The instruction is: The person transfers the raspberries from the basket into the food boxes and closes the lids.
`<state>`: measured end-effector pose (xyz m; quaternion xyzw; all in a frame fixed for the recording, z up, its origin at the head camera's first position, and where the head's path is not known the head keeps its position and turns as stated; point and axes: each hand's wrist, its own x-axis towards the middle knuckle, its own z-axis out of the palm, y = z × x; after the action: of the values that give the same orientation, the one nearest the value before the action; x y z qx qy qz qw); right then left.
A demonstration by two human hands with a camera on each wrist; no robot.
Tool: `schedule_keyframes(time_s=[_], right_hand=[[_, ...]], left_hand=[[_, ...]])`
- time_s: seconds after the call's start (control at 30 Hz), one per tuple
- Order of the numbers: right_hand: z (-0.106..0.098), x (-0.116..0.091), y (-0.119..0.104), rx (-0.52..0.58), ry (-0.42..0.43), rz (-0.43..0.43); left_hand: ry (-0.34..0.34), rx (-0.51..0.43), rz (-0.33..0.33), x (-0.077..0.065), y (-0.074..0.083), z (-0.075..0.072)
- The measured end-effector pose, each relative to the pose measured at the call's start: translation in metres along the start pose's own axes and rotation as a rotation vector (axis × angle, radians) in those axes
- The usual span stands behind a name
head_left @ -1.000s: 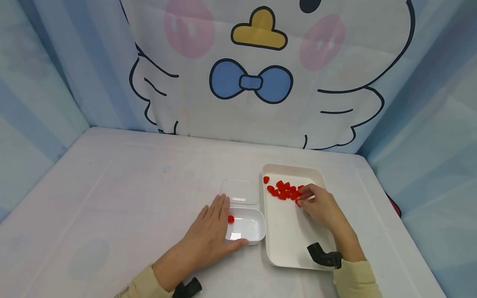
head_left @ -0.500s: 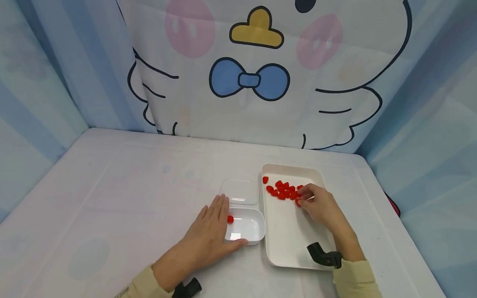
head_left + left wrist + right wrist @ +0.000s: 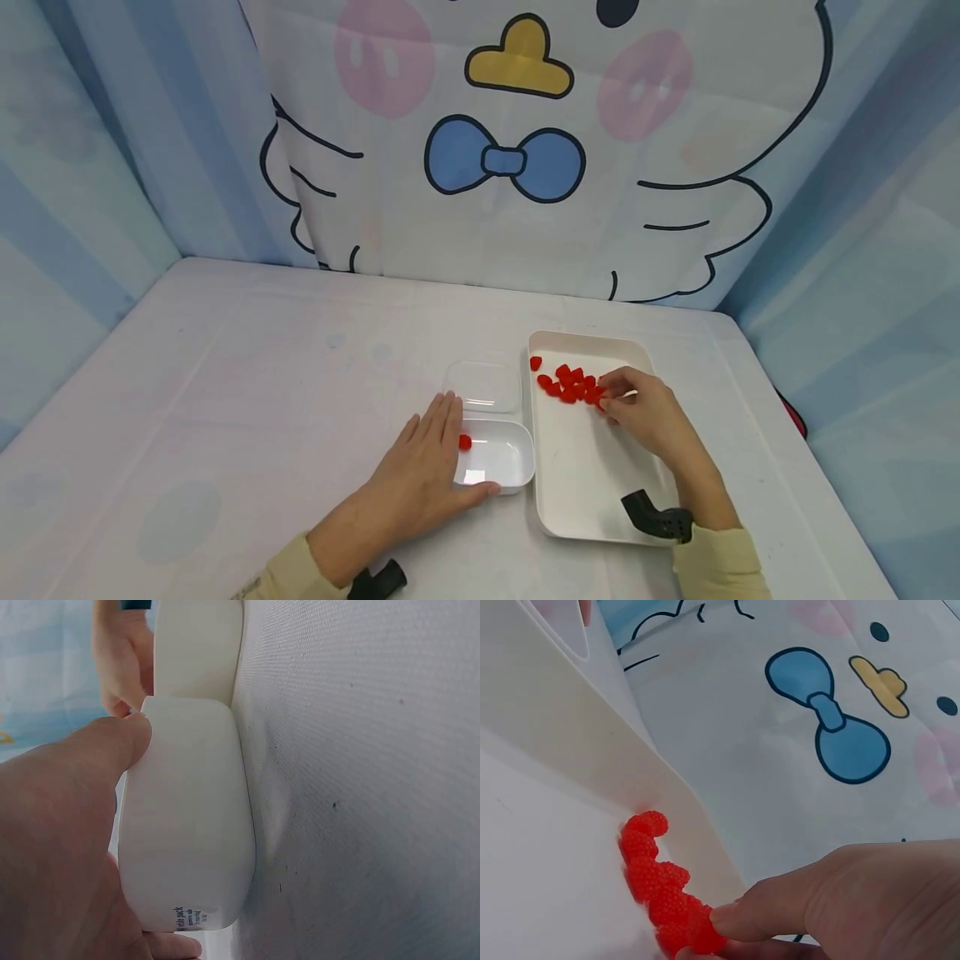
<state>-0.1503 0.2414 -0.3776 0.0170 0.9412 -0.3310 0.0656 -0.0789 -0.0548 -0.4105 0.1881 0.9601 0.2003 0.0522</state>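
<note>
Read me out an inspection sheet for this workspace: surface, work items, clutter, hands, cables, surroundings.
Surface: white table, faint pale spots.
Work items: red berry-like pieces toward the far end of the white tray; a lone red piece visible in the white container; clear lid-like piece beyond it.
Clutter: nothing seen.
Left hand: fingers straight, touching the container, thumb at its near rim.
Right hand: pinches a berry-like piece.
Cables: nothing seen.
Surroundings: blue-and-white curtains, cartoon backdrop.
</note>
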Motion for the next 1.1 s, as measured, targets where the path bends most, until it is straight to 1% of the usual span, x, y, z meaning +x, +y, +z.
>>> schedule_keyframes(time_s=[0.2, 0.47, 0.63, 0.87, 1.0, 1.1], right_hand=[[-0.001, -0.002, -0.005, 0.039, -0.011, -0.006], [-0.001, -0.004, -0.012, 0.099, -0.026, -0.039], [0.0, -0.007, -0.017, 0.129, -0.037, -0.051], [0.002, -0.011, -0.027, 0.146, -0.052, -0.102], [0.006, -0.013, -0.03, 0.16, -0.064, -0.115], [0.009, -0.014, -0.035, 0.17, -0.072, -0.15]], left_hand=[[-0.003, 0.004, 0.001, -0.001, 0.0, 0.0], [-0.018, 0.004, -0.009, 0.0, 0.0, 0.0], [-0.017, 0.003, -0.001, 0.0, 0.0, 0.0], [-0.028, 0.01, -0.013, 0.001, 0.001, -0.001], [-0.033, 0.005, -0.015, 0.001, 0.001, -0.001], [-0.04, 0.003, -0.027, 0.001, 0.001, -0.001]])
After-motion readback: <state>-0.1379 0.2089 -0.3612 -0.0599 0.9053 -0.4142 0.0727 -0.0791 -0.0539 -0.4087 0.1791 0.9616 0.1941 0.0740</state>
